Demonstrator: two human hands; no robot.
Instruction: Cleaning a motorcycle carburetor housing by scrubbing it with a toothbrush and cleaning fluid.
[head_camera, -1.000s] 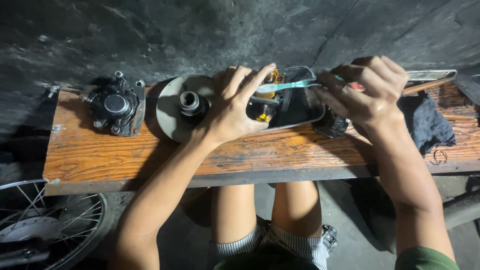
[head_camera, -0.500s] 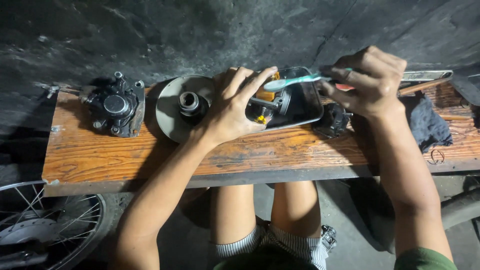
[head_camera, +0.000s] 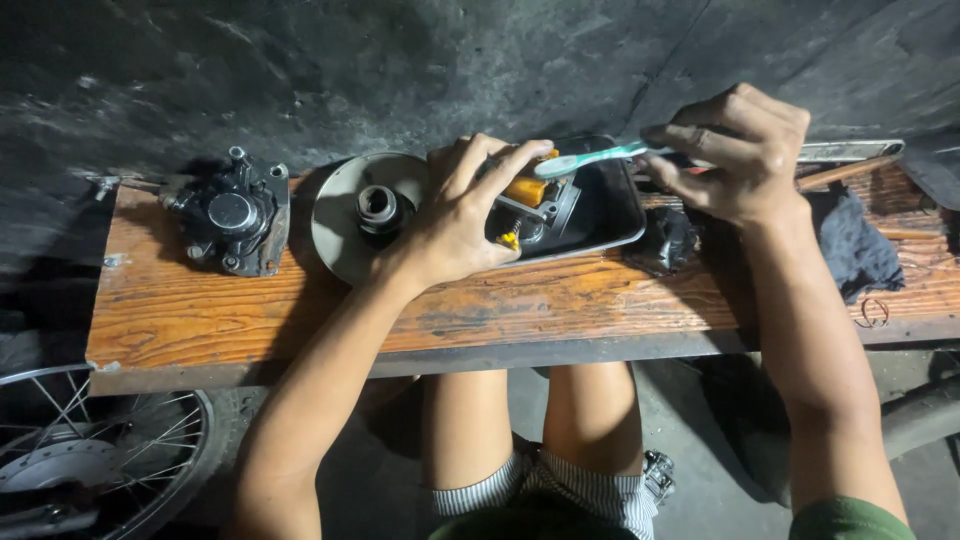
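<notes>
My left hand (head_camera: 460, 215) grips a small metal engine part with yellow-orange pieces (head_camera: 528, 192), holding it over a dark rectangular metal tray (head_camera: 620, 205) on a wooden bench (head_camera: 560, 305). My right hand (head_camera: 735, 150) pinches the handle of a pale green toothbrush (head_camera: 590, 160), whose bristled head lies against the top of the part. A round grey pulley disc (head_camera: 345, 215) with a dark hub lies just left of my left hand.
A black cast metal housing (head_camera: 232, 212) sits at the bench's left end. A dark rag (head_camera: 850, 245) and a black lump (head_camera: 672, 240) lie to the right. Behind is a dark wall. A spoked wheel (head_camera: 90, 460) stands at lower left; my knees are under the bench.
The toothbrush head has slid left across the part as my right hand moved up and left. My left hand has stayed on the part.
</notes>
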